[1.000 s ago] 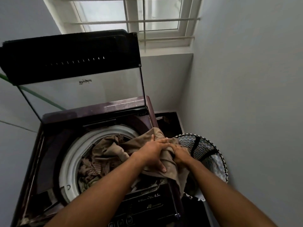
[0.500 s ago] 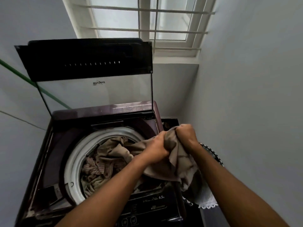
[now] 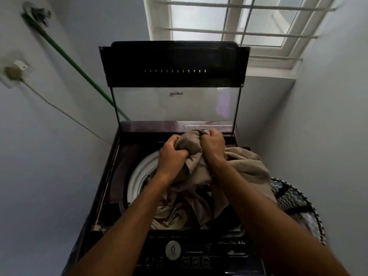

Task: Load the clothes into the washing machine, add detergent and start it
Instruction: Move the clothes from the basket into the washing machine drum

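Dark glossy plastic forms the control panel (image 3: 196,253) nearest the camera, with a round dial and a row of small buttons set into it; none of these is being touched. Just beyond it the drum (image 3: 139,176) of the washing machine (image 3: 111,196) is seen, its pale rim showing on the left, and tan and striped clothes are already heaped inside. Above the opening a beige cloth (image 3: 199,176) is held bunched up: the left hand (image 3: 172,155) is clenched on one gathered fold and the right hand (image 3: 212,145) is clenched on the fold beside it, the two fists close together. From the grip the cloth hangs down into the drum, while one broad flap is draped over the right edge of the machine toward the patterned laundry basket (image 3: 294,204) standing just beside it. The cloth is judged to be soft, limp and light, with no stiffness to hold a shape; it is likely to sag, trail and catch on the rim rather than slip or break. It is best taken in gathered handfuls near its middle, as here, and the loose flap should be collected before being pushed down, so that nothing is left outside the drum. Farther back the lid (image 3: 175,80) is stood upright, clear at the bottom and dark at the top, and a barred window (image 3: 239,20) is seen behind it.
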`<state>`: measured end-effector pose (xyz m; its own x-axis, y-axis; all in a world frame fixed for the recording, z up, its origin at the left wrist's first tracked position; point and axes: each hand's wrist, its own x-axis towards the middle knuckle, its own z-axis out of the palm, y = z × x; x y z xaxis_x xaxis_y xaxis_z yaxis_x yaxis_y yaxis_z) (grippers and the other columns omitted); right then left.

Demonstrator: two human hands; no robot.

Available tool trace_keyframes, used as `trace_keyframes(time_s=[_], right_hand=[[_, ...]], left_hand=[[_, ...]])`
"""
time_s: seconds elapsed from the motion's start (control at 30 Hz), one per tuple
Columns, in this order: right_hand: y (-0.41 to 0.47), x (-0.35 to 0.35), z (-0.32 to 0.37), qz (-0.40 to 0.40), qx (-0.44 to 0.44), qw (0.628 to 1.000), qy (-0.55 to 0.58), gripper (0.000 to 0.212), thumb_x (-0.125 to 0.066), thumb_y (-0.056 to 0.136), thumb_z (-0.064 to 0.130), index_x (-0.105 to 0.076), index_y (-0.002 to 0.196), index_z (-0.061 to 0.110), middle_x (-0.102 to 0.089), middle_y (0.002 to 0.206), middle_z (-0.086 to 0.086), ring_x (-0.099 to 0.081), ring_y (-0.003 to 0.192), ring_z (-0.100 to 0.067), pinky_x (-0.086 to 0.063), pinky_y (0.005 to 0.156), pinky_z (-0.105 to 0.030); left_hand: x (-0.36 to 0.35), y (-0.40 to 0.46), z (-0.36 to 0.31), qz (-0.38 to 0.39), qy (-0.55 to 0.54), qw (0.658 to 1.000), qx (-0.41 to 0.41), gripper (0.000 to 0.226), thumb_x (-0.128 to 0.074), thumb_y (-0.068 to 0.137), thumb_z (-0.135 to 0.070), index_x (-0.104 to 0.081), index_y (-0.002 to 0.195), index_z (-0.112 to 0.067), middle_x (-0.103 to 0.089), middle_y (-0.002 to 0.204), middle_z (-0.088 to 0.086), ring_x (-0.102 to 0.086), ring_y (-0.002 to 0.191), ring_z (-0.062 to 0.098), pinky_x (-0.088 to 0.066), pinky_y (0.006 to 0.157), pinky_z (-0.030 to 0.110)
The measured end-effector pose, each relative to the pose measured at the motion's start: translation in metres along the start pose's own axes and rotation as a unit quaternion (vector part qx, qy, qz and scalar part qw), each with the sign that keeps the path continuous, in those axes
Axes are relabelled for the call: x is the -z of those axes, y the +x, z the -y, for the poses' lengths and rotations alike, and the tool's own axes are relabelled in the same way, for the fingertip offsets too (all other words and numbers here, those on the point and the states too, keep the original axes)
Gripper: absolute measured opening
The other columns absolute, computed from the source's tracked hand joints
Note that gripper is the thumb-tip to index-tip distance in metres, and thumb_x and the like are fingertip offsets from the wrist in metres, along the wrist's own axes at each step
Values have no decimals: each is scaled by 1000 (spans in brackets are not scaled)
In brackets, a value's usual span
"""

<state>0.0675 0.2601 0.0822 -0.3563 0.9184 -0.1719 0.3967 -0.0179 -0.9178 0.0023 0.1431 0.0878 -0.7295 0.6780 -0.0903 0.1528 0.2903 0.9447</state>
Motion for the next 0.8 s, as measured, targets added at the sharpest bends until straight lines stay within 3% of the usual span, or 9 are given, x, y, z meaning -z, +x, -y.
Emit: trace_keyframes(time_s=[0.13,0.23,0.33,0.37,0.43,0.5,0.57,0.67,0.8], right_hand=[[-14,-50,-9,46,20,999,19,17,-49,82,-1,-57,78,14,-61,82,-7,-56,81,-20,-44,73,-29],[-17,-82,-53,110,-16,994,-9,13,-51,76,9,-61,81,16,-70,90,-7,-66,91,-26,-53,89,-41],[-28,-86,-89,176,-82,978,-73,22,-53,81,4,-66,97,6,-70,94,-11,-66,95,-29,-55,87,-43],[-32,-85,-96,197,-109,970,-91,24,-55,83,4,-65,104,6,-69,97,-11,-65,95,-27,-56,84,-41],[-37,-81,-104,242,-137,953,-122,33,-61,84,13,-60,116,9,-67,106,-9,-65,97,-24,-57,80,-39],[-37,-77,-102,260,-122,946,-153,46,-67,80,22,-55,124,12,-66,114,-8,-65,101,-23,-57,82,-38],[-30,-71,-92,245,-64,952,-173,49,-70,79,23,-55,124,10,-67,115,-7,-64,104,-21,-53,86,-31],[-18,-47,-72,186,75,961,-189,38,-63,80,10,-60,118,7,-64,113,-10,-61,108,-25,-48,89,-30],[4,8,-71,53,174,938,-294,32,-64,80,13,-66,111,11,-57,115,-10,-49,113,-28,-44,96,-40]], left_hand=[[23,0,38,-75,51,996,19,30,-54,74,0,-57,97,-19,-65,87,-1,-61,82,19,-48,70,31],[24,4,93,24,172,980,98,51,-57,84,-10,-48,134,-18,-57,129,13,-54,120,32,-46,99,44],[23,4,148,196,349,891,215,75,-57,83,-47,-31,149,-23,-36,151,18,-35,138,42,-33,113,52],[22,2,157,213,352,880,238,81,-56,81,-51,-26,151,-24,-28,155,18,-31,140,42,-30,115,52],[17,-6,149,164,294,904,264,83,-58,85,-32,-16,155,-21,-19,160,16,-26,144,38,-28,117,47],[9,-9,139,95,289,932,198,80,-56,86,-16,-16,155,-18,-21,159,12,-20,147,32,-23,119,47],[-1,-9,131,71,321,941,80,72,-57,88,-20,-24,152,-18,-23,158,8,-14,149,28,-18,121,45],[-20,-4,114,94,296,949,-54,61,-63,86,-22,-42,142,-12,-40,148,10,-30,142,31,-23,118,37],[-60,-3,79,139,207,963,-105,52,-61,85,-14,-48,135,-12,-47,138,7,-43,131,23,-32,111,30]])
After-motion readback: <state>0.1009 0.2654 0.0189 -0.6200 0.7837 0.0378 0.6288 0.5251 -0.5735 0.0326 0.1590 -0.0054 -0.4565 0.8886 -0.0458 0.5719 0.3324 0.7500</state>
